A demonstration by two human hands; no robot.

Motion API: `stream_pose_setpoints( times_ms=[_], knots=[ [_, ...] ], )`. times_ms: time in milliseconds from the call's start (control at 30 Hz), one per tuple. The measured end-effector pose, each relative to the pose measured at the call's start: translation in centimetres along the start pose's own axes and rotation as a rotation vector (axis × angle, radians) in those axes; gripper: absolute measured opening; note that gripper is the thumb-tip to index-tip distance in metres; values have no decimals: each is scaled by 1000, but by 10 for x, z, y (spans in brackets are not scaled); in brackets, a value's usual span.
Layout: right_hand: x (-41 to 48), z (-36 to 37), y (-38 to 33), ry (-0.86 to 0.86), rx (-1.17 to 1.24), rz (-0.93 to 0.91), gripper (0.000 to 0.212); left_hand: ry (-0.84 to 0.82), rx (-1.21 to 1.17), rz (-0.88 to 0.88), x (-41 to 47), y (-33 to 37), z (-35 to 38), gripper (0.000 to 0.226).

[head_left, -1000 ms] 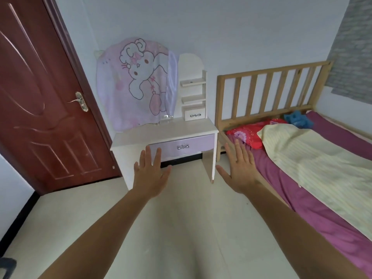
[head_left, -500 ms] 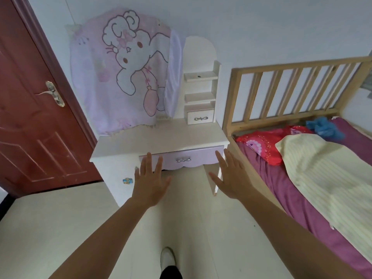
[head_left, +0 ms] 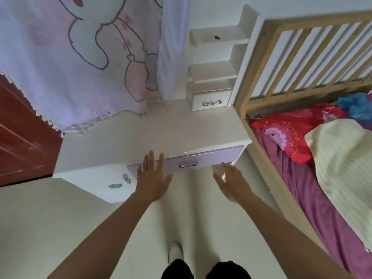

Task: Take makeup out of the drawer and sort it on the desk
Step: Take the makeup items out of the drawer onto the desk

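A white dressing desk point(head_left: 153, 135) stands against the wall in front of me. Its wide lilac drawer point(head_left: 213, 158) is closed, with a silver bow handle point(head_left: 187, 164) at its middle. My left hand point(head_left: 152, 177) is stretched out flat, fingers straight, in front of the drawer's left end. My right hand point(head_left: 231, 181) hangs open just below the drawer's right end, holding nothing. A small white drawer point(head_left: 210, 101) with a bow handle sits on the desk top at the back right. No makeup is visible.
A lilac rabbit cloth point(head_left: 80, 57) covers the mirror above the desk. A wooden bed point(head_left: 281, 49) with a purple sheet, red pillow point(head_left: 298, 129) and yellow blanket point(head_left: 346, 158) stands close on the right. A dark red door point(head_left: 22, 141) is at the left.
I have walked closer to the desk, which now fills the upper view. Both open hands have come near the lilac drawer front.
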State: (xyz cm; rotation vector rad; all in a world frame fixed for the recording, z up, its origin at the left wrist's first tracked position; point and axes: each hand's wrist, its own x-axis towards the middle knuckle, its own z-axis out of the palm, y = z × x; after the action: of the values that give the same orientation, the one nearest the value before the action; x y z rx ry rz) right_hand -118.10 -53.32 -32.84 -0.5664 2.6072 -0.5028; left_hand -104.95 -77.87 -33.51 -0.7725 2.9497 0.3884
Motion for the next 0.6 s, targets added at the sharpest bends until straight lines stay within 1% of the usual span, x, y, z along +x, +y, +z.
stream_pose_setpoints(
  times_ms=[67, 167, 267, 367, 467, 500, 533, 600],
  knots=[
    [29, 18, -1, -84, 75, 37, 64, -41, -16, -18, 20, -3, 21, 79],
    [79, 52, 0, -200, 188, 66, 63, -86, -11, -43, 51, -5, 54, 74],
    [126, 86, 1, -275, 380, 170, 60, -122, 15, -103, 74, -6, 90, 73],
    [163, 115, 5, -330, 681, 365, 58, -41, 73, -101, 99, -7, 119, 72],
    [191, 139, 7, -334, 1037, 586, 55, -29, 137, -80, 117, -9, 137, 74],
    [198, 145, 6, -329, 1157, 664, 50, -24, 142, -83, 119, -10, 142, 74],
    [203, 149, 3, -314, 1276, 727, 41, -24, 138, -94, 121, -12, 147, 75],
    [213, 162, 1, -284, 1467, 820, 10, -16, 139, -120, 124, -14, 155, 79]
  ],
)
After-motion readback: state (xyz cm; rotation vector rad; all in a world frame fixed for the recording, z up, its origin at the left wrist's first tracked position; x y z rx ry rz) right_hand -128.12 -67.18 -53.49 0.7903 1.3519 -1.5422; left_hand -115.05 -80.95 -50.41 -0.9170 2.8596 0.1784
